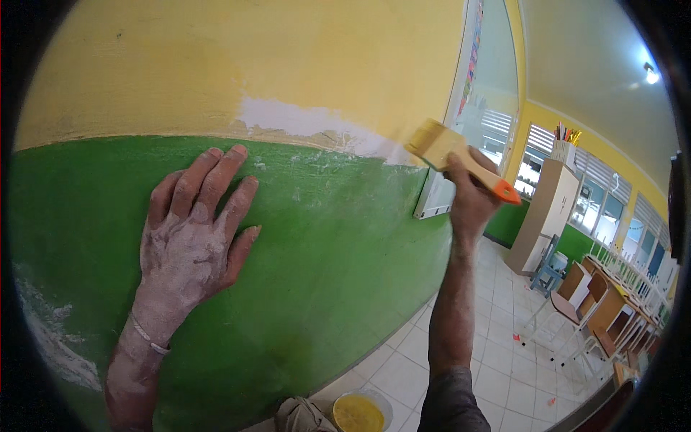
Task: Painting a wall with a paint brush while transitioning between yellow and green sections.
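My left hand (pixel 194 230), dusted white, lies flat with fingers spread on the green lower part of the wall (pixel 324 273). A thin band circles its wrist. My right hand (pixel 469 198) grips a wide paintbrush (pixel 450 155) with an orange handle tip. Its yellow-loaded bristles touch the wall at the border between the yellow upper part (pixel 252 50) and the green. A white unpainted patch (pixel 309 122) runs along that border, left of the brush.
A small tub of yellow paint (pixel 358 413) sits on the white tiled floor below me. A whiteboard edge (pixel 461 108) hangs to the right. Farther right stand a tall cupboard (pixel 543 216), wooden desks and chairs (pixel 604 309), and louvred windows.
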A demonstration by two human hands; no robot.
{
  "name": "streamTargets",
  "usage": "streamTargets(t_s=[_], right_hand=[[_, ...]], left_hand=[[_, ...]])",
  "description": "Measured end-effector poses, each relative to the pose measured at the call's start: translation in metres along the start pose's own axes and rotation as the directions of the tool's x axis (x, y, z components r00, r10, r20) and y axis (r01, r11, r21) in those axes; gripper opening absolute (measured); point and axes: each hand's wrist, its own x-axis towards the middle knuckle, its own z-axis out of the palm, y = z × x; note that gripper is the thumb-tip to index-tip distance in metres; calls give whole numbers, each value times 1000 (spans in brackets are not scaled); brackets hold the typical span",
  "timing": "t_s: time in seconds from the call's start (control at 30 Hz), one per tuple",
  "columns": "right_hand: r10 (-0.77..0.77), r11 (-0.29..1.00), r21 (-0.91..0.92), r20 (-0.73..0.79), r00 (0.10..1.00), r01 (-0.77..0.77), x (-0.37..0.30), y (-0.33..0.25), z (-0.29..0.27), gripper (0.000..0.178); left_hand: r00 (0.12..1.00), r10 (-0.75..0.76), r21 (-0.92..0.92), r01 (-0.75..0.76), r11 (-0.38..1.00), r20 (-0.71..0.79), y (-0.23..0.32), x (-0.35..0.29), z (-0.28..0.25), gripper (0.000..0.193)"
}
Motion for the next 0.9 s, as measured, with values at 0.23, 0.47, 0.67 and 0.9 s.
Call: streamTargets(t_s=[0.23, 0.47, 0.67, 0.9], right_hand=[[111, 989, 110, -76, 991, -102, 30, -23, -30, 26], [199, 978, 5, -305, 931, -207, 36, 25, -56, 35], [385, 918, 179, -198, 901, -353, 31, 32, -27, 36], [304, 952, 18, -157, 940, -305, 17, 27, -2, 34]], left_hand=[[1000, -9, 20, 9, 1000, 2, -2, -2, -3, 53], [1000, 24, -17, -24, 1000, 2, 6, 6, 4, 52], [999, -23, 11, 23, 1000, 28, -2, -3, -4, 52], [1000, -17, 12, 17, 1000, 18, -1, -2, -1, 53]])
